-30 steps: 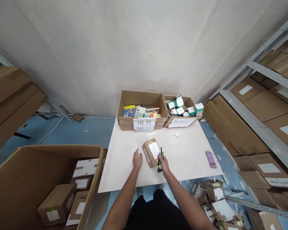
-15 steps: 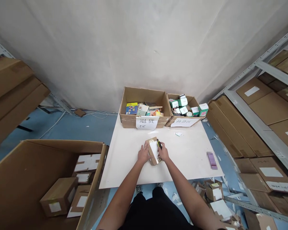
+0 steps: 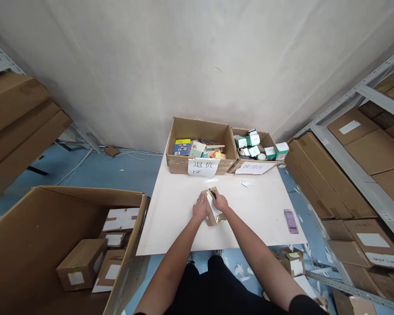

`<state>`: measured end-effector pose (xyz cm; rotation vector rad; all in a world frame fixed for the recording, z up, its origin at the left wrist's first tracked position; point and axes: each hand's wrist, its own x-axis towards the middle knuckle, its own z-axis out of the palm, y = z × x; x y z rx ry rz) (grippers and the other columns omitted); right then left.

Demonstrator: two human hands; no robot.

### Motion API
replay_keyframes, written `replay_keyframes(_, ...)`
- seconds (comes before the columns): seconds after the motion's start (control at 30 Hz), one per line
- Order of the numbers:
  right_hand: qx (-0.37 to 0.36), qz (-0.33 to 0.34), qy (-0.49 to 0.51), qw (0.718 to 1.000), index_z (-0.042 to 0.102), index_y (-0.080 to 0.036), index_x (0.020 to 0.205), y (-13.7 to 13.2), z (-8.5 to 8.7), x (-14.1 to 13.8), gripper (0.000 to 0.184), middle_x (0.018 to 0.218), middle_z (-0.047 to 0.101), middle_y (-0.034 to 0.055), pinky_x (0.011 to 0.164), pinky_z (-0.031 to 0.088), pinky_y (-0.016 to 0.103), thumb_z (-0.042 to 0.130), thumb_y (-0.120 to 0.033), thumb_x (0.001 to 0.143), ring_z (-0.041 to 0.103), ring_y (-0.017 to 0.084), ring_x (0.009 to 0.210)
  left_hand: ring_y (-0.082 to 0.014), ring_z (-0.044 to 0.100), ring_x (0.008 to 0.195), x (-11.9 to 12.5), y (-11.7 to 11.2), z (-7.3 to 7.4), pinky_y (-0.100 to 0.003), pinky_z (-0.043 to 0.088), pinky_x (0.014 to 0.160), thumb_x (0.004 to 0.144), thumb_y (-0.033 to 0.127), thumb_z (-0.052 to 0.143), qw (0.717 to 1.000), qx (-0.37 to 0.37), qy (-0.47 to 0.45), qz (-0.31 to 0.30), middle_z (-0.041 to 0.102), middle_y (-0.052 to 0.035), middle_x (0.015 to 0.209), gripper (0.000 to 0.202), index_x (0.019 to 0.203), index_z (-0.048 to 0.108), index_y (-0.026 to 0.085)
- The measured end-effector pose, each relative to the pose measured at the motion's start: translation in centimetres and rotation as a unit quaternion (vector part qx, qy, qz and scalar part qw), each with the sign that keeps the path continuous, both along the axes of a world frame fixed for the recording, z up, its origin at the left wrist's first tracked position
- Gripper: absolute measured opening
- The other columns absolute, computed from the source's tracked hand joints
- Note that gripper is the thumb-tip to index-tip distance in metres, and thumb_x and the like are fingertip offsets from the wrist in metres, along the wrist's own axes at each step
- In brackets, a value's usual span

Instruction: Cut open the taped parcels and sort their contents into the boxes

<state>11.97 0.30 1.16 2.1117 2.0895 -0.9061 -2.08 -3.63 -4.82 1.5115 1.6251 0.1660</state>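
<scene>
The left hand lies with fingers extended over the left edge of the taped cardboard box, presumably steadying it on the counter, which leaves the right hand, closed around the yellow-and-black utility knife, free above the far end. The box sits flat, beneath and between both hands.

Even light, edges perhaps slightly soft

Bare forearms, edge of a black short sleeve, black trousers, shoes patterned dark and light
</scene>
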Motion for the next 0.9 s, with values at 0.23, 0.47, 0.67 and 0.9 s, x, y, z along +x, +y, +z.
replay_keyframes(0.23,-0.020,0.003,-0.052,0.998,0.055,-0.027,0.142,-0.8,1.2,-0.6,0.052,0.112,0.075,0.0108,0.077,0.045,0.031,0.058,-0.015,0.091,0.071,0.027,0.102,-0.0454,0.022,0.156,0.3,0.3,0.1,-0.059,0.038,0.115,0.069,0.053,0.081,0.999,0.002,0.037,-0.012,0.011,-0.0020,0.178,0.109,0.163,0.030,0.035)
replay_keyframes(0.47,-0.054,-0.004,-0.047,0.997,0.064,-0.026,0.127,-4.7,0.8,1.7,0.054,0.104,0.075,0.0117,0.074,0.047,0.034,0.078,-0.023,0.075,0.072,0.032,0.096,-0.0467,0.034,0.145,0.4,0.2,0.2,-0.058,0.041,0.112,0.072,0.052,0.079,0.996,0.005,0.084,-0.041,0.010,-0.0007,0.178,0.105,0.164,0.029,0.036)
replay_keyframes(0.67,-0.080,-0.015,-0.055,0.995,0.065,-0.029,0.126,-13.1,-0.4,6.6,0.050,0.100,0.075,0.0121,0.077,0.046,0.037,0.067,-0.015,0.078,0.072,0.033,0.095,-0.0477,0.032,0.145,0.9,0.5,0.2,-0.058,0.040,0.111,0.073,0.060,0.077,0.994,0.000,0.101,-0.049,0.006,-0.0003,0.178,0.106,0.164,0.027,0.038)
replay_keyframes(0.9,-0.107,-0.012,-0.012,0.994,0.071,-0.027,0.114,-14.7,0.9,8.8,0.046,0.096,0.075,0.0110,0.072,0.044,0.035,0.067,-0.010,0.072,0.072,0.033,0.088,-0.0474,0.035,0.142,1.9,0.7,0.7,-0.057,0.041,0.110,0.071,0.055,0.080,0.989,0.004,0.128,-0.068,0.009,-0.0029,0.178,0.109,0.164,0.028,0.036)
